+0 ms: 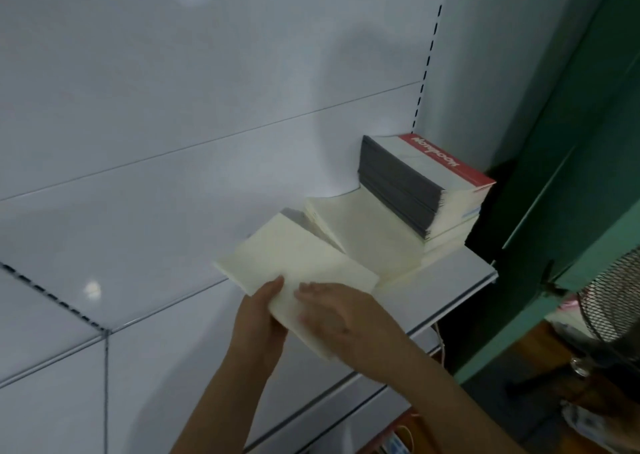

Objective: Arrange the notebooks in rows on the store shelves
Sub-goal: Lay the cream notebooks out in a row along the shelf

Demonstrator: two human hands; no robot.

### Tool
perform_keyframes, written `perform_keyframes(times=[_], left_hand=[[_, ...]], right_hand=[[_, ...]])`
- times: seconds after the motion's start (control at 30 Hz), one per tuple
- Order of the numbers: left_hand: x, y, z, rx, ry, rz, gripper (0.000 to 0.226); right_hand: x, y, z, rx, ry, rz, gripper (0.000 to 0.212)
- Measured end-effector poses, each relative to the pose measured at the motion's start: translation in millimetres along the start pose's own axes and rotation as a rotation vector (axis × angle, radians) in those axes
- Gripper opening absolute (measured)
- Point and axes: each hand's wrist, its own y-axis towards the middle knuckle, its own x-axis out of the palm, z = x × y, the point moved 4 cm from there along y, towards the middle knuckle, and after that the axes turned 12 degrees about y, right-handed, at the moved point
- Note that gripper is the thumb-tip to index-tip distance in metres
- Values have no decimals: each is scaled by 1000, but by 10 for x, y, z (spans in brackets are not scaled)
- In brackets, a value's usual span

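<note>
A cream stack of notebooks lies tilted at the front of the white shelf, its near end over the shelf edge. My left hand grips the stack's left near corner, thumb on top. My right hand lies flat on top of its near end. Just right of it, a low cream stack rests on the shelf. At the far right stands a taller stack with dark grey spines and a red-banded cover on top.
The white back panel rises behind the shelf, with a slotted upright at the right. A green frame borders the right side. A black wire mesh basket sits at the lower right. A lower shelf edge runs beneath my arms.
</note>
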Motion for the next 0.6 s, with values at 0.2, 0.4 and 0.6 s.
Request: perform_keyframes(times=[0.2,0.4,0.6], left_hand=[[-507,-95,41,7,35,135,30],[-659,-218,-17,-53,27,141,41],[-465,-269,65,-16,11,34,47]], right_hand=[[-426,488,607,211,-257,235,74],[-159,384,671,116,-391,405,45],[-25,13,115,-178,-237,591,54]])
